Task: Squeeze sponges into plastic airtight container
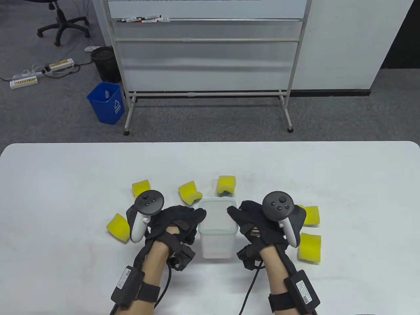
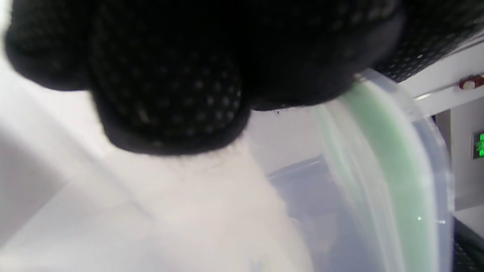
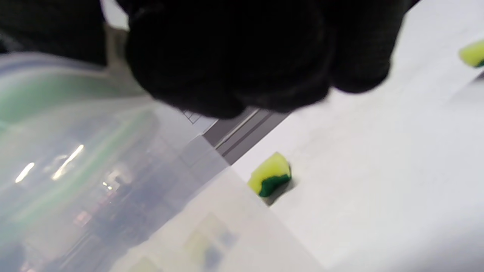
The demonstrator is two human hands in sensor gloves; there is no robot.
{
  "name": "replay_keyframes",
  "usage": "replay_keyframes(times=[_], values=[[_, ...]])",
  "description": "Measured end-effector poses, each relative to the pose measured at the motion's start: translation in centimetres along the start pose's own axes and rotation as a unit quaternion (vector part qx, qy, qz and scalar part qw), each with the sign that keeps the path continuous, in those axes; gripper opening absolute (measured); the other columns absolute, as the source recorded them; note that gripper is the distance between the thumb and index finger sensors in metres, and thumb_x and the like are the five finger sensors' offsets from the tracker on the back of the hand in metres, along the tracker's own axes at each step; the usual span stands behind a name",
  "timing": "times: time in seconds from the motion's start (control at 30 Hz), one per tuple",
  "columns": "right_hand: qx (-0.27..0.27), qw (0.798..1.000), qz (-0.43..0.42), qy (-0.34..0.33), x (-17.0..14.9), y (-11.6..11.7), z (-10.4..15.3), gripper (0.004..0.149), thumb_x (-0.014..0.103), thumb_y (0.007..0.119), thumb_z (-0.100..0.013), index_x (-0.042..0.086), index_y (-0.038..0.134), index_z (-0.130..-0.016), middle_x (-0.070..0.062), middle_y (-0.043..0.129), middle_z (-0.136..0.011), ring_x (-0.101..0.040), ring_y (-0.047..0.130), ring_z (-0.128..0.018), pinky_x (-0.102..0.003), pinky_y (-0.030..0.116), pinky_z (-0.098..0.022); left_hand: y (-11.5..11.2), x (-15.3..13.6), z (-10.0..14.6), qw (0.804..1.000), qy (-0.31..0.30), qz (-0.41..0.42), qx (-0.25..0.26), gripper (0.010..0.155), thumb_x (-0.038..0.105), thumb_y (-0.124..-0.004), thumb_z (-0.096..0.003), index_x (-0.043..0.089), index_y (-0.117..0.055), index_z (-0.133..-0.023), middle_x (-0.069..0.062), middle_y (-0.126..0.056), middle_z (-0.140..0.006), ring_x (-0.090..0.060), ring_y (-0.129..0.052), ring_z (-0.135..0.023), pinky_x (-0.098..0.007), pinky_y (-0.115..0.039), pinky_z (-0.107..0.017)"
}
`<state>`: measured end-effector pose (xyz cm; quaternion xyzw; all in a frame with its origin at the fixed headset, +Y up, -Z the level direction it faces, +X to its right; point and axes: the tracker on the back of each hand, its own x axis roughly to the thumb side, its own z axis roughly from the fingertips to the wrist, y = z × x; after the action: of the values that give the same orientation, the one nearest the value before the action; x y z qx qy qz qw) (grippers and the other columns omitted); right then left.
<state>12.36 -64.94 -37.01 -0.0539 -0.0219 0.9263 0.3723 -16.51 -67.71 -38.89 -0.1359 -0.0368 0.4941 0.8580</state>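
Container, table view: plastic airtight container (image 1: 217, 229) stands upright on the white bench (image 1: 65, 197), between my two hands; lid with a green seal is on; I see nothing inside through the translucent wall.
Left grip, table view: my left hand (image 1: 178, 221) lies against the container's left top edge, fingers laid along the lid rim.
Right grip, table view: my right hand (image 1: 251, 221) meets the right top edge, fingertips on the lid.
Sponges, table view: six yellow sponges (image 1: 226, 185) lie around the container, all outside it; three beyond it, one at my left, two at my right.
Left wrist view: my gloved fingers (image 2: 170, 94) press on the green-sealed lid rim (image 2: 382, 158); blurred.
Right wrist view: my fingers (image 3: 227, 56) sit over the lid; two sponges show on the bench, one green-backed sponge (image 3: 270, 179) near the container.
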Motion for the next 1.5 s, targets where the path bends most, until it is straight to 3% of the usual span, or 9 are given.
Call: replay_keyframes(times=[0.3, 0.47, 0.63, 0.8, 1.0, 1.1, 1.33, 1.5], values=[[-0.003, 0.999, 0.034, -0.005, 0.3, 0.0, 0.2, 0.055, 0.064, 0.085, -0.039, 0.016, 0.097, -0.062, 0.0, 0.102, -0.046, -0.019, 0.1, -0.036, -0.045, 0.082, -0.046, 0.4, 0.1, 0.0, 1.0, -0.01, -0.014, -0.002, 0.044, 0.056, -0.079, -0.0468, 0.015, -0.095, -0.05, 0.006, -0.103, -0.024, -0.016, -0.108, -0.022, -0.039, -0.094, -0.028], [0.026, 0.999, 0.024, 0.004, 0.1, -0.2, 0.1, 0.064, 0.068, 0.081, -0.039, 0.015, 0.094, -0.074, -0.004, 0.102, -0.06, -0.024, 0.101, -0.048, -0.048, 0.079, -0.053, 0.7, -0.5, -0.2, 1.0, -0.014, 0.021, -0.01, 0.044, 0.055, -0.077, -0.0479, 0.015, -0.095, -0.052, 0.005, -0.103, -0.026, -0.017, -0.108, -0.023, -0.039, -0.094, -0.029], [0.054, 0.998, -0.019, 0.005, -0.2, -0.4, 0.0, 0.066, 0.068, 0.079, -0.041, 0.015, 0.093, -0.078, -0.006, 0.102, -0.064, -0.026, 0.101, -0.052, -0.049, 0.078, -0.055, 0.8, -1.1, -0.5, 0.997, -0.008, 0.064, -0.031, 0.044, 0.055, -0.076, -0.0484, 0.015, -0.095, -0.053, 0.005, -0.104, -0.027, -0.017, -0.109, -0.024, -0.039, -0.094, -0.029], [0.035, 0.999, -0.017, -0.004, 0.2, -1.0, 0.4, 0.066, 0.068, 0.078, -0.041, 0.015, 0.093, -0.079, -0.006, 0.102, -0.065, -0.026, 0.101, -0.053, -0.05, 0.078, -0.055, 1.1, -1.1, -0.3, 0.995, -0.024, 0.095, -0.033, 0.044, 0.055, -0.076, -0.0489, 0.016, -0.095, -0.053, 0.005, -0.104, -0.028, -0.017, -0.109, -0.024, -0.039, -0.094, -0.03], [0.006, 0.999, -0.036, -0.011, 0.2, -2.2, 0.8, 0.067, 0.068, 0.077, -0.042, 0.015, 0.092, -0.08, -0.006, 0.101, -0.067, -0.027, 0.101, -0.055, -0.05, 0.077, -0.056, 3.9, -1.2, 0.6, 0.981, -0.061, 0.183, -0.029, 0.044, 0.055, -0.075, -0.0499, 0.016, -0.094, -0.054, 0.006, -0.104, -0.028, -0.016, -0.109, -0.025, -0.038, -0.094, -0.03], [-0.001, 0.998, -0.061, -0.019, -0.2, -3.0, 0.8, 0.071, 0.068, 0.075, -0.043, 0.015, 0.088, -0.088, -0.009, 0.099, -0.078, -0.031, 0.099, -0.066, -0.052, 0.074, -0.061, 6.1, -1.8, 1.5, 0.976, -0.067, 0.208, -0.008, 0.044, 0.055, -0.075, -0.0503, 0.016, -0.094, -0.055, 0.006, -0.104, -0.029, -0.016, -0.109, -0.026, -0.038, -0.094, -0.031], [-0.018, 0.992, -0.118, -0.031, -1.3, -4.1, 0.6, 0.078, 0.068, 0.074, -0.044, 0.019, 0.07, -0.105, -0.016, 0.078, -0.105, -0.04, 0.082, -0.093, -0.058, 0.062, -0.071, 9.2, -5.4, 2.7, 0.99, 0.007, 0.137, 0.039, 0.044, 0.054, -0.075, -0.0497, 0.016, -0.094, -0.056, 0.004, -0.104, -0.031, -0.018, -0.109, -0.027, -0.039, -0.093, -0.031], [-0.014, 0.992, -0.123, -0.028, -1.5, -4.4, 0.6, 0.076, 0.065, 0.073, -0.046, 0.018, 0.071, -0.105, -0.017, 0.078, -0.105, -0.041, 0.082, -0.093, -0.058, 0.061, -0.071, 9.4, -8.5, 3.3, 0.994, 0.063, 0.067, 0.055, 0.044, 0.053, -0.075, -0.0491, 0.015, -0.095, -0.057, 0.003, -0.105, -0.032, -0.02, -0.108, -0.028, -0.04, -0.093, -0.032]])
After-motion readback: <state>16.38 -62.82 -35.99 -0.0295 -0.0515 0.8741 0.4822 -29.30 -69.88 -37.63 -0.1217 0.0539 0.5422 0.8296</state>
